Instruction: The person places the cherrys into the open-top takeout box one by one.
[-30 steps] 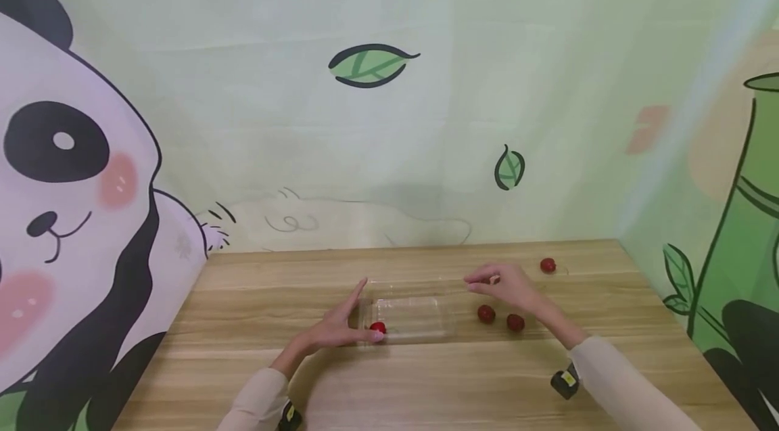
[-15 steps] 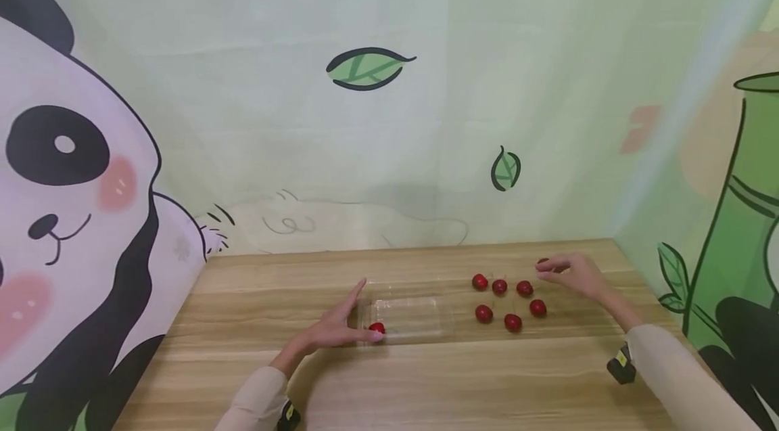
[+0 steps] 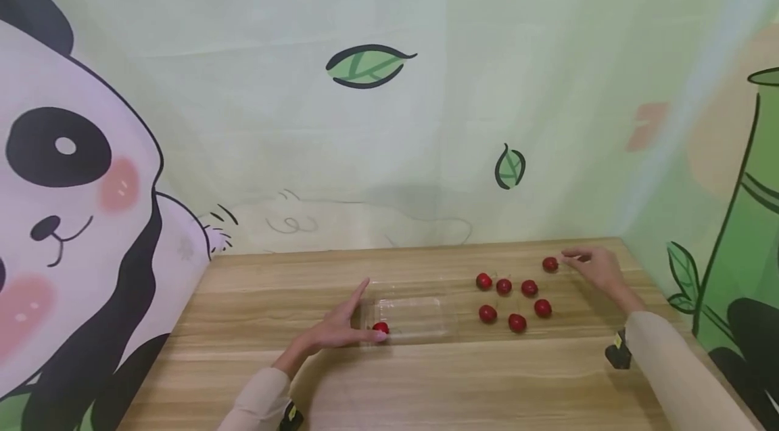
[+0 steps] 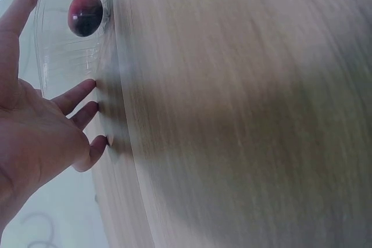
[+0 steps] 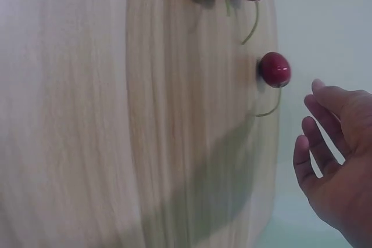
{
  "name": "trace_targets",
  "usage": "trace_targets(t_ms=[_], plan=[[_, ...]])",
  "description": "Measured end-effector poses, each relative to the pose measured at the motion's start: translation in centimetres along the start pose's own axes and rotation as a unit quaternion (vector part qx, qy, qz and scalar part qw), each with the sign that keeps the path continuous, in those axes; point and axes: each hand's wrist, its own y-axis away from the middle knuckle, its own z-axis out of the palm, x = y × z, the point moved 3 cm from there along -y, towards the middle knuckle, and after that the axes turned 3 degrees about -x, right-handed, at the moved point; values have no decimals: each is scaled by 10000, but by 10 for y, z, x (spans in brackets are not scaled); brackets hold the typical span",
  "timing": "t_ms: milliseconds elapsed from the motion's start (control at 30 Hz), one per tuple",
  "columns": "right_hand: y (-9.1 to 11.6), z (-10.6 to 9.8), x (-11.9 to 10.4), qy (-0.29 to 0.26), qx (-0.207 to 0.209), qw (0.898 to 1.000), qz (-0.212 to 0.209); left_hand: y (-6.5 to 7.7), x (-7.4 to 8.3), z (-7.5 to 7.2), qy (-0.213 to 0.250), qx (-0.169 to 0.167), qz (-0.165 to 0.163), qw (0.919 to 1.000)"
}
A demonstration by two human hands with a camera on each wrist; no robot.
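A clear plastic container (image 3: 420, 318) lies on the wooden table, with a red cherry (image 3: 380, 327) in its left front corner. My left hand (image 3: 335, 328) spans the container's left end, thumb in front and index finger stretched toward the back. In the left wrist view, the other fingers (image 4: 81, 94) are spread, with tips down by the container. My right hand (image 3: 599, 270) hovers just right of the farthest cherry (image 3: 550, 264), fingers loosely bent. The right wrist view shows that cherry's stem (image 5: 270, 111) apart from the hand, which holds nothing.
Several more stemmed cherries (image 3: 517, 323) lie in two loose rows right of the container. Behind the table (image 3: 426, 383) hangs a printed cloth (image 3: 395, 147) with a panda and leaves. A small black camera (image 3: 619, 350) is strapped on each wrist.
My right hand has moved from the container's right end to the far right, past the cherries, then slightly off the farthest one, uncovering it. The left hand keeps its place.
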Motion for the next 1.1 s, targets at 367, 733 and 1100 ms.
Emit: trace_targets(t_ms=[367, 733, 1100], plan=[[3, 9, 8, -40, -186, 9996, 221, 0, 2, 4, -23, -46, 48, 10000], [1, 19, 11, 59, -375, 9990, 218, 1, 1, 3, -73, -2, -42, 10000], [2, 23, 6, 215, -750, 9961, 419, 3, -2, 0, -87, 27, -65, 9999]])
